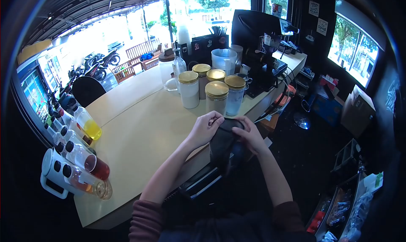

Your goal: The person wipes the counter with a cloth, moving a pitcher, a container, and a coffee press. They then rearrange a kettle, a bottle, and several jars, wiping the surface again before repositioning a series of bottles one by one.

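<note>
In front of me, at the counter's edge, both hands are on a dark pouch-like item (222, 145) that hangs below them; its exact kind is too dark to make out. My left hand (204, 130) has its fingers curled and pinches the item's upper left edge. On the other side, my right hand (249, 135) grips the rim, thumb across the top and fingers behind. Just beyond the hands stands a clear jar with a gold lid (217, 90). Several similar jars, such as a white-filled one (189, 92), are grouped behind it.
Bottles of coloured syrup (90, 125) and a white-handled pitcher (51, 172) line the left of the pale counter (139, 136). A blue-tinted tub (223, 61) and a dark machine (253, 35) stand at the back. Lower right is a drawer of packets (338, 210).
</note>
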### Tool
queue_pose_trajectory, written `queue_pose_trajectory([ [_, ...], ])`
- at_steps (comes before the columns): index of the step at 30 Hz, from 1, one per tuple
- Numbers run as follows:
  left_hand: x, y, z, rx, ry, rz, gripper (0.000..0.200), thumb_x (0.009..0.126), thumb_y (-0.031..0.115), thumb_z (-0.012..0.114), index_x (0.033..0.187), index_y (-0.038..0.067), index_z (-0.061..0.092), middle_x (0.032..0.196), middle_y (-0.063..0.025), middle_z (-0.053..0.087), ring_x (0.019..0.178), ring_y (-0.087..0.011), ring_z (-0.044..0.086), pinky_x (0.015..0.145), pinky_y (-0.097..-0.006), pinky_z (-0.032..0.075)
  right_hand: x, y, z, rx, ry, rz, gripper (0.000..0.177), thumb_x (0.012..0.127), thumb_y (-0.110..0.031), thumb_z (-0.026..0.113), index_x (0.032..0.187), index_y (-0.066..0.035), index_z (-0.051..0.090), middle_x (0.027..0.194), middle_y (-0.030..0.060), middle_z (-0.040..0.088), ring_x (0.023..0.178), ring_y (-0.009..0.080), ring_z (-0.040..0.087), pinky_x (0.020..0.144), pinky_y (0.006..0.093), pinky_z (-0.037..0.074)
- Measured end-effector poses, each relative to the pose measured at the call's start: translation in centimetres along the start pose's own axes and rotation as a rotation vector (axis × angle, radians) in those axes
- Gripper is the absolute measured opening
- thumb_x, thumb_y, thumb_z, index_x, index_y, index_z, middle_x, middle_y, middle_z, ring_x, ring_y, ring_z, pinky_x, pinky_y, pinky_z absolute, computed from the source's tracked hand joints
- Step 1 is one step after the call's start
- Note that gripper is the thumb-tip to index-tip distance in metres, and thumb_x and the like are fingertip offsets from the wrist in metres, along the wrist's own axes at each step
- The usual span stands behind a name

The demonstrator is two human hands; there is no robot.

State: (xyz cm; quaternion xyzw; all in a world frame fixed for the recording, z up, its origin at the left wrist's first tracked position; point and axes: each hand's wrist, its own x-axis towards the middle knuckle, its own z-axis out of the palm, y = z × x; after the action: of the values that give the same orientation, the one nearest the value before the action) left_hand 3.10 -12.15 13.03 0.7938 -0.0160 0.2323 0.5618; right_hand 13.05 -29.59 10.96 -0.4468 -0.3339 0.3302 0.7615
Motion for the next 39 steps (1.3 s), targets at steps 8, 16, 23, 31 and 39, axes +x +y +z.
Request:
queue_pose_trajectory([
  [8,-1.1,5.0,-6.1,0.111,0.176,0.006,0.019,0.092,0.018,0.060,0.093,-0.001,0.060,0.077,-0.0001,0.060,0.071,-0.0031,0.054,0.063,-0.0198,0.045,3.4,-4.2,6.0,-0.467,-0.249,-0.087,0.038,0.077,-0.009,0.075,0.108,0.001,0.054,0.099,0.0075,0.061,0.086,0.0103,0.060,0.072,0.0220,0.051],
  [16,-1.9,6.7,-15.9,0.363,0.083,-0.022,0.039,0.074,0.017,0.079,0.104,0.002,0.059,0.093,-0.0045,0.064,0.084,-0.0089,0.059,0.080,-0.0265,0.048,13.3,-1.9,12.1,-0.782,-0.296,-0.235,0.019,0.075,0.001,0.068,0.093,0.001,0.060,0.069,0.0058,0.062,0.054,0.0087,0.059,0.048,0.0230,0.047],
  [23,-2.6,8.9,-17.4,0.867,0.449,0.146,0.025,0.076,0.008,0.068,0.099,0.000,0.062,0.089,-0.0132,0.066,0.076,-0.0227,0.062,0.070,-0.0311,0.049,15.1,-5.0,14.5,-0.901,-0.165,-0.734,0.021,0.075,-0.008,0.068,0.094,-0.001,0.061,0.074,0.0100,0.058,0.063,0.0178,0.055,0.060,0.0323,0.045],
  [31,-11.3,0.6,-11.0,0.535,0.041,-0.187,0.022,0.075,-0.001,0.067,0.096,-0.001,0.061,0.078,-0.0078,0.063,0.073,-0.0183,0.064,0.072,-0.0299,0.053,10.0,1.9,5.9,-0.970,-0.780,-0.068,0.016,0.073,0.002,0.061,0.088,-0.003,0.066,0.074,0.0083,0.062,0.064,0.0167,0.057,0.060,0.0288,0.046],
  [39,-8.0,-5.3,-11.8,0.789,0.480,-0.159,0.038,0.079,0.005,0.067,0.114,0.000,0.052,0.104,-0.0126,0.059,0.098,-0.0252,0.060,0.088,-0.0370,0.048,15.1,9.2,5.6,-1.085,-0.421,-0.427,0.032,0.076,-0.002,0.060,0.108,-0.004,0.061,0.104,0.0147,0.063,0.089,0.0256,0.061,0.075,0.0322,0.048],
])
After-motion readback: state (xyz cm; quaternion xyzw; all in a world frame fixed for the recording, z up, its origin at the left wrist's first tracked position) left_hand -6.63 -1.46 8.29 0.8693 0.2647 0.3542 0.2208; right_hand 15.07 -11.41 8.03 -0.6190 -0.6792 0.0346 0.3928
